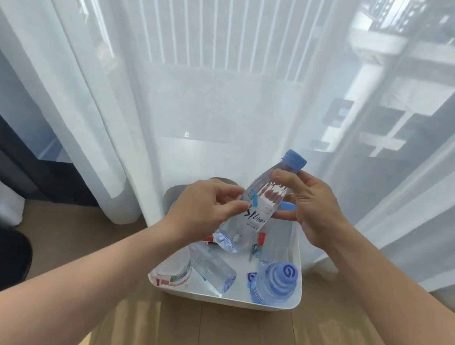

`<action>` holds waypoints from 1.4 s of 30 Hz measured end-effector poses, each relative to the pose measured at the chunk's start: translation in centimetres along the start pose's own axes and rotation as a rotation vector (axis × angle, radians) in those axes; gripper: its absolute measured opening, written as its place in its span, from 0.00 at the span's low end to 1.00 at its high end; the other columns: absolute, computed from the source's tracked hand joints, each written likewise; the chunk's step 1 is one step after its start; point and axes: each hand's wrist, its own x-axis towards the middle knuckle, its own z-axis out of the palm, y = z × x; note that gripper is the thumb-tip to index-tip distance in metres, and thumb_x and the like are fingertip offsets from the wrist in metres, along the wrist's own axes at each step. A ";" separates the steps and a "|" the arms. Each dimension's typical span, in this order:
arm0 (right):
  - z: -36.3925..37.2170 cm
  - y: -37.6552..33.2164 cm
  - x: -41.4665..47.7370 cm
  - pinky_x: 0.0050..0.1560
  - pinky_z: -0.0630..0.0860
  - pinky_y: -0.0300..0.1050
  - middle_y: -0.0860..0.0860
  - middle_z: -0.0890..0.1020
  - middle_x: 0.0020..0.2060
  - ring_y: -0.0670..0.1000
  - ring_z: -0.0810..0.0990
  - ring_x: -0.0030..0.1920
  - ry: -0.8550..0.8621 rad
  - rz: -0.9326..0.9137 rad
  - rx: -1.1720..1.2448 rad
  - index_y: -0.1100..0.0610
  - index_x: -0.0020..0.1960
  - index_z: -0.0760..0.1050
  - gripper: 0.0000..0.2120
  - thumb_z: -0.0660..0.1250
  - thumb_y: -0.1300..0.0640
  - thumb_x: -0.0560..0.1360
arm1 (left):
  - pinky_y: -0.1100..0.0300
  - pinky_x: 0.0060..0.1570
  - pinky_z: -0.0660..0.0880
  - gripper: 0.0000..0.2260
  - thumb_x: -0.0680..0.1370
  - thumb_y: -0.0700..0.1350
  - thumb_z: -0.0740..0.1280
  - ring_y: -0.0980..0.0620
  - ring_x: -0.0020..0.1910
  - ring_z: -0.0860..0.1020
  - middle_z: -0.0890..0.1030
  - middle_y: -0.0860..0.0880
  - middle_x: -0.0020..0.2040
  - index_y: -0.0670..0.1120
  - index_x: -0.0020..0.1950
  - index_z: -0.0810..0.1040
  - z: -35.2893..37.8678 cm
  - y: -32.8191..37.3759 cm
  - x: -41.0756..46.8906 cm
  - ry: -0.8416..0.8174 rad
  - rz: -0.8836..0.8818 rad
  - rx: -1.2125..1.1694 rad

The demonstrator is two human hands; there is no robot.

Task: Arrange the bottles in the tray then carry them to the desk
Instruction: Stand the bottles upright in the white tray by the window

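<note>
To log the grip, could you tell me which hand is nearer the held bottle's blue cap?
Right. The right hand grips just below the blue cap; the left hand holds lower, at the label.

Clear bottle (259, 205) with blue cap, tilted cap toward upper right, held mid-frame above the white tray (237, 301). Tray sits lower centre on the floor, holding a clear bottle lying down (212, 270), a red-labelled bottle (175, 271) at its left, and an upright blue-capped bottle (276, 282) at its right.

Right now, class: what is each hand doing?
Left hand: closed on the clear water bottle.
Right hand: holding the same bottle near its neck.
</note>
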 end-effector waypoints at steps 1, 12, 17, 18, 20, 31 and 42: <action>-0.1 0.0 0.0 0.32 0.81 0.47 0.48 0.86 0.36 0.51 0.86 0.40 0.007 0.000 0.017 0.55 0.47 0.80 0.06 0.70 0.54 0.72 | 0.64 0.39 0.78 0.08 0.71 0.46 0.72 0.63 0.35 0.80 0.82 0.59 0.39 0.47 0.50 0.84 0.4 0.1 0.0 0.051 0.018 0.018; -1.5 0.4 -0.5 0.33 0.81 0.50 0.51 0.83 0.42 0.55 0.83 0.45 0.017 0.015 0.025 0.54 0.47 0.80 0.07 0.69 0.52 0.72 | 0.63 0.32 0.77 0.07 0.69 0.38 0.74 0.54 0.29 0.77 0.81 0.53 0.28 0.44 0.41 0.77 0.0 0.3 1.1 -0.104 -0.223 -0.253; -1.2 0.5 -0.4 0.31 0.81 0.48 0.45 0.85 0.34 0.49 0.85 0.37 0.034 0.007 0.009 0.53 0.45 0.79 0.06 0.68 0.51 0.72 | 0.62 0.32 0.75 0.05 0.72 0.36 0.69 0.56 0.25 0.74 0.80 0.52 0.28 0.44 0.37 0.79 0.2 0.4 1.2 -0.134 -0.217 -0.222; -1.1 0.5 -0.4 0.31 0.81 0.48 0.44 0.85 0.33 0.48 0.85 0.36 0.035 0.007 0.008 0.54 0.46 0.79 0.07 0.68 0.51 0.72 | 0.64 0.30 0.74 0.05 0.72 0.36 0.69 0.57 0.24 0.74 0.80 0.54 0.26 0.44 0.37 0.80 0.1 0.4 1.1 -0.137 -0.210 -0.220; -1.1 0.6 -0.3 0.30 0.80 0.48 0.43 0.85 0.33 0.47 0.85 0.36 0.042 0.002 0.014 0.55 0.49 0.79 0.08 0.68 0.51 0.73 | 0.67 0.28 0.74 0.04 0.72 0.39 0.71 0.60 0.24 0.75 0.82 0.55 0.27 0.46 0.37 0.82 0.0 0.3 1.0 -0.131 -0.195 -0.223; -1.2 0.9 -0.1 0.31 0.81 0.48 0.47 0.84 0.37 0.50 0.85 0.39 0.024 0.018 0.018 0.54 0.47 0.79 0.06 0.69 0.52 0.72 | 0.68 0.25 0.72 0.09 0.70 0.41 0.73 0.54 0.27 0.72 0.84 0.42 0.35 0.42 0.30 0.81 0.0 0.0 0.9 -0.155 -0.275 -0.135; -1.0 1.0 0.2 0.34 0.83 0.51 0.50 0.78 0.38 0.50 0.81 0.39 0.422 -0.081 0.027 0.52 0.43 0.73 0.09 0.73 0.52 0.69 | 0.65 0.32 0.72 0.06 0.69 0.41 0.72 0.55 0.26 0.72 0.76 0.48 0.28 0.46 0.31 0.81 -1.1 0.9 -0.6 -0.653 -0.166 -0.020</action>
